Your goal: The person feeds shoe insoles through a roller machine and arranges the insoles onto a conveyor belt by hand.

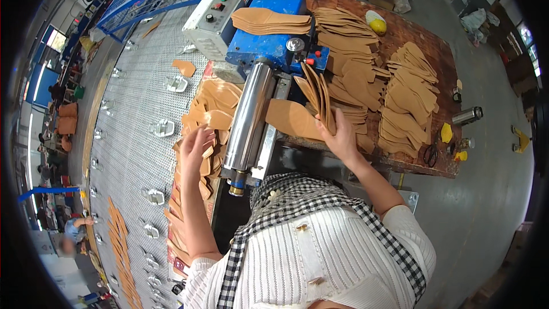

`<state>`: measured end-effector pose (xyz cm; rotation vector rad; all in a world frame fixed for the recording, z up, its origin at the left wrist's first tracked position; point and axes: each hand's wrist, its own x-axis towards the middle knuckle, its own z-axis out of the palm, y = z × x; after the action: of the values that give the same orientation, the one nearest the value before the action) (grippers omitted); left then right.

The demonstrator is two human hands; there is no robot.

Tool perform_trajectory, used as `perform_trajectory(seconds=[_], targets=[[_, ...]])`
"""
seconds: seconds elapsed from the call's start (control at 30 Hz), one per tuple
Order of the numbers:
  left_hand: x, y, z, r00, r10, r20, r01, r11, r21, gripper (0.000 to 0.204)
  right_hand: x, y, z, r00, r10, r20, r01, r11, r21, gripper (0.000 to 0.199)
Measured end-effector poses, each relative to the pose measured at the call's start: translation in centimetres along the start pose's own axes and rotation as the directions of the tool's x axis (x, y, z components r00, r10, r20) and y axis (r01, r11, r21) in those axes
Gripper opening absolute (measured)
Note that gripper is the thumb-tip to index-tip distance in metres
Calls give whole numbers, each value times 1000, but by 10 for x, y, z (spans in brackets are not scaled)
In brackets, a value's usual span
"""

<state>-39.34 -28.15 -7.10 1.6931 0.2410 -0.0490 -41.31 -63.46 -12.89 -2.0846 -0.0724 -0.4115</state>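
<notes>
My right hand (338, 136) grips a fanned bunch of tan insoles (320, 94), standing upright between thumb and fingers. Beside it, a single tan insole (290, 118) lies flat with its far end at the shiny metal roller (250, 117) of a blue machine (257, 47); its near end reaches my right fingers. Across the roller, my left hand (196, 147) hovers with loosely bent, parted fingers at the edge of a heap of tan insoles (220, 97). Whether those fingertips touch the nearest piece is hard to make out.
Stacks of insoles (406, 97) cover much of the wooden table (446, 68) at right, with scissors (430, 155) and a metal flask (468, 115). A grey control box (211, 26) stands behind the roller. At left runs a mesh conveyor (134, 137) with metal clamps. A co-worker (75, 229) is far left.
</notes>
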Motion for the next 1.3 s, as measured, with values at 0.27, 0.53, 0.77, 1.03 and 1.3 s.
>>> perform_trajectory(seconds=[0.27,0.53,0.77,1.03,1.3], targets=[[42,-17,29,705,505,498,-633,132,763,77,2,-16,53,990,107,-96,-31,813,581,19],[66,-49,17,827,449,339,-550,771,321,64,13,-44,45,997,-82,-6,60,671,739,47],[77,-24,26,806,497,322,-290,806,-517,66,14,-61,62,994,106,-4,-68,660,748,59],[92,9,21,973,-5,231,173,679,-713,56,2,-78,48,975,219,-37,-115,642,758,64],[67,-29,-74,814,-323,483,580,402,-708,60,-21,-81,41,939,337,75,-245,499,831,72]])
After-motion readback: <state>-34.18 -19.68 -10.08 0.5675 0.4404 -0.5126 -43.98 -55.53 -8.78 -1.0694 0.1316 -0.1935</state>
